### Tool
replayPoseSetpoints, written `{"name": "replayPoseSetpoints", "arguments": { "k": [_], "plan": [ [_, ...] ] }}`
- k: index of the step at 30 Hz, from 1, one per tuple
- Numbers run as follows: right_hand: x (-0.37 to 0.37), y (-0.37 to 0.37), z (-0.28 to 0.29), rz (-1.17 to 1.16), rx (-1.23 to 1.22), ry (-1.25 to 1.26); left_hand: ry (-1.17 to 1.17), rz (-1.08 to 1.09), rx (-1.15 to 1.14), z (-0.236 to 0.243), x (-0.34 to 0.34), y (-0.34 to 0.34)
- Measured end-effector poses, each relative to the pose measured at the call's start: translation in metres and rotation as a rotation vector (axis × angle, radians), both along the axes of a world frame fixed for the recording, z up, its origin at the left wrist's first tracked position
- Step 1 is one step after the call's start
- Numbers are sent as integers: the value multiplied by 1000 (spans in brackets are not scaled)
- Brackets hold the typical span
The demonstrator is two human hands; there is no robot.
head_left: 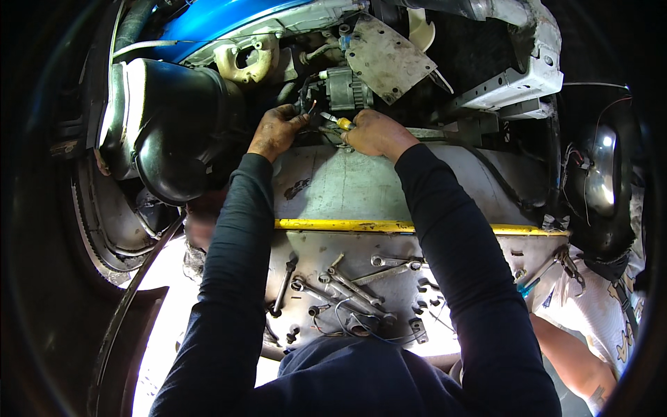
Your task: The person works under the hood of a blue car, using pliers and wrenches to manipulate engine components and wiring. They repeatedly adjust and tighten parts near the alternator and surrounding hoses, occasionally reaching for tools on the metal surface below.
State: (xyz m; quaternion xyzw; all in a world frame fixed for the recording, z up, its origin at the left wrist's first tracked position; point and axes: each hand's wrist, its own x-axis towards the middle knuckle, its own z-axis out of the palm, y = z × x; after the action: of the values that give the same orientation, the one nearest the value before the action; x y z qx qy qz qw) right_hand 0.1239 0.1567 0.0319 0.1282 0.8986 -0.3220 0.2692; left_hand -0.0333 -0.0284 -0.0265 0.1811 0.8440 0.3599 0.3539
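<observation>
At the engine bay, my left hand [274,131] pinches a dark cable [303,104] from which a thin wire with an orange-red tip sticks up. Facing it, my right hand [379,133] is closed round a yellow-handled tool [344,124]. The tool's short pale metal tip points left at the wire, with a small gap showing between them. Its exact kind is too small to make out. Just beyond both hands sits a grey finned alternator [342,89]. My fingers hide part of the cable and the handle.
A yellow-edged metal panel [347,225] crosses in front of me, with several wrenches [354,292] and loose wires below it. A perforated plate [390,57] overhangs the alternator. Left stands a big black housing [174,132]. Another person's arm [573,358] is at lower right.
</observation>
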Motion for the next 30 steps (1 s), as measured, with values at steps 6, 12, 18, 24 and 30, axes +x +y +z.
{"name": "replayPoseSetpoints", "arguments": {
  "k": [6,12,18,24,30],
  "plan": [
    [-1,-1,-10,-190,-97,-43,-33,8,3,-12,-7,3],
    [0,-1,-20,-222,-74,-9,143,-227,-52,9,7,5],
    [1,1,-26,-154,-64,-15,113,-268,-17,13,9,8],
    [0,11,-40,190,95,86,-44,-166,55,7,2,7],
    [2,16,-11,42,-41,-69,-146,-6,116,7,1,10]
  ]
}}
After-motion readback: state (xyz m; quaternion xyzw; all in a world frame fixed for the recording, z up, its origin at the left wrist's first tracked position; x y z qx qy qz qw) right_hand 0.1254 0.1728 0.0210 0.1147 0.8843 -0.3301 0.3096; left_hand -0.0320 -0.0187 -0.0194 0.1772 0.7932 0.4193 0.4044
